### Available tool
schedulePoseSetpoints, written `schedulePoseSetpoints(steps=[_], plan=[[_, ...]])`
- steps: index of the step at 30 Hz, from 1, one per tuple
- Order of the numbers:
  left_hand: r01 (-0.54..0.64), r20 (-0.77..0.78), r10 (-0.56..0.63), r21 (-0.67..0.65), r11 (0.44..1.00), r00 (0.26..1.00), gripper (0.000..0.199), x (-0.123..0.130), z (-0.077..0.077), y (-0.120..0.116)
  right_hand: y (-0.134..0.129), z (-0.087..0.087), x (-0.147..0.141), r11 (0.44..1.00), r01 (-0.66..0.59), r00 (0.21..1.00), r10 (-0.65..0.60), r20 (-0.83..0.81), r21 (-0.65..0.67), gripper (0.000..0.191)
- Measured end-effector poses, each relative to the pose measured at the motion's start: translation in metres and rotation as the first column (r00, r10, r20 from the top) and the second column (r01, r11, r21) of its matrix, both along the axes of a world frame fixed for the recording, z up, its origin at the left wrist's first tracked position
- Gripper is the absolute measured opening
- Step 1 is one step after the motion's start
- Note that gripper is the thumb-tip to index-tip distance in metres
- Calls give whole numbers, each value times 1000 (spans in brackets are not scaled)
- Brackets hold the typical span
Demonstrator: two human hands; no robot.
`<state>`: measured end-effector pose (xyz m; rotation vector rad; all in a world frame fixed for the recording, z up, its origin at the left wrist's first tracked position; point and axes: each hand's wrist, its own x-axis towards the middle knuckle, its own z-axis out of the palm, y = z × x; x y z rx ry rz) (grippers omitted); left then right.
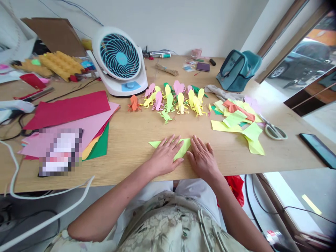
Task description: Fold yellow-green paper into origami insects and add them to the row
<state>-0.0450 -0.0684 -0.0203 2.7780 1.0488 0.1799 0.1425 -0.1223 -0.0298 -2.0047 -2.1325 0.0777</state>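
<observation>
A yellow-green sheet of paper (181, 151), folded into a triangle, lies flat on the wooden table in front of me. My left hand (166, 154) rests palm down across its middle, fingers stretched out and slightly apart. At the triangle's right end, my right hand (203, 157) lies flat with its fingertips on the paper's edge, covering that corner. Just beyond stand several folded paper figures (180, 101) in yellow, pink, green and orange. The nearest of them is a small green figure (166, 116).
Coloured paper sheets (70, 108) lie stacked at the left, near a white fan (120, 59). Toward the right are paper scraps (236, 117), scissors (274, 131) and a teal bag (237, 71). A phone (317, 148) lies at the table's right edge.
</observation>
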Motion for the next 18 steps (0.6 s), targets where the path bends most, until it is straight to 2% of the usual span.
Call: schedulePoseSetpoints(steps=[4, 7, 8, 9, 11, 12, 15, 18], plan=[[-8, -9, 8, -14, 1000, 1000, 65, -3, 3, -2, -1, -6, 24, 988, 150, 988, -150, -24, 29, 59], [-14, -18, 13, -37, 999, 1000, 66, -5, 5, -2, 2, -4, 47, 905, 408, 911, -392, -131, 126, 65], [-10, -15, 9, -45, 999, 1000, 67, -5, 6, -2, 5, -3, 50, 896, 416, 902, -386, -193, 154, 64], [-3, -9, 2, -58, 998, 1000, 69, -5, 6, -1, 8, -1, 50, 916, 361, 915, -312, -254, 177, 61], [17, 6, -17, -97, 995, 1000, 74, -6, 8, 2, 17, 3, 42, 973, 150, 940, -86, -331, 173, 54], [29, 17, -27, -121, 992, 999, 76, -7, 8, 3, 22, 4, 36, 984, 77, 939, -17, -344, 161, 52], [46, 96, -29, -179, 983, 995, 69, -11, 8, 9, 36, 6, 20, 987, 54, 942, 0, -334, 150, 49], [31, 235, 10, -170, 985, 972, 60, -15, 4, 17, 42, 7, 17, 990, 51, 950, -7, -313, 133, 40]])
